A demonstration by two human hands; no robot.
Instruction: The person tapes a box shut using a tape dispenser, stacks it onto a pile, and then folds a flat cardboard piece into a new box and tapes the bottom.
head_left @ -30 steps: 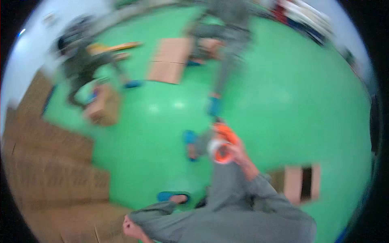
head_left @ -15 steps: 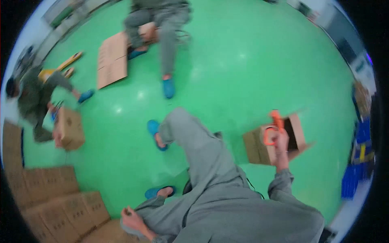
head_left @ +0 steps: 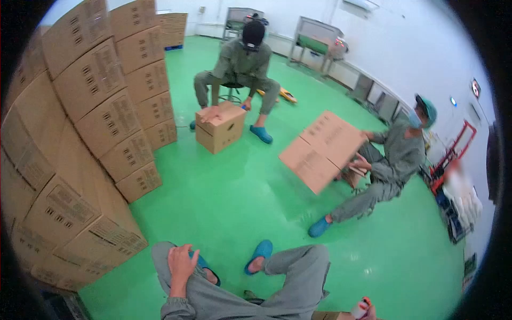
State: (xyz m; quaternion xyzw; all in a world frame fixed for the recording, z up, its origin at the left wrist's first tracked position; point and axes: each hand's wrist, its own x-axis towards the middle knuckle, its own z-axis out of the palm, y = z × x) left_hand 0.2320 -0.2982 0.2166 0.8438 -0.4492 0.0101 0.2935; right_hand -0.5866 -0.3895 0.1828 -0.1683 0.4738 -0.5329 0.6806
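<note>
right hand [head_left: 369, 313] closed round orange-and-white plastic tape dispenser [head_left: 361, 308], partly cut off at bottom edge. dispenser just past brown cardboard box [head_left: 332, 316]; contact unclear. left hand [head_left: 183, 264] flat, fingers slightly spread, on grey-trousered knee [head_left: 161, 255].

Your single view looks out from your own head, forward and down, wide-angled: close over your lap [head_left: 226, 300], then across the green floor [head_left: 224, 205] to its far edge along the wall [head_left: 397, 50].

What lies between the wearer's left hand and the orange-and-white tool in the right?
In the head view, the wearer's legs and some green floor lie between the left hand and the tool.
</note>
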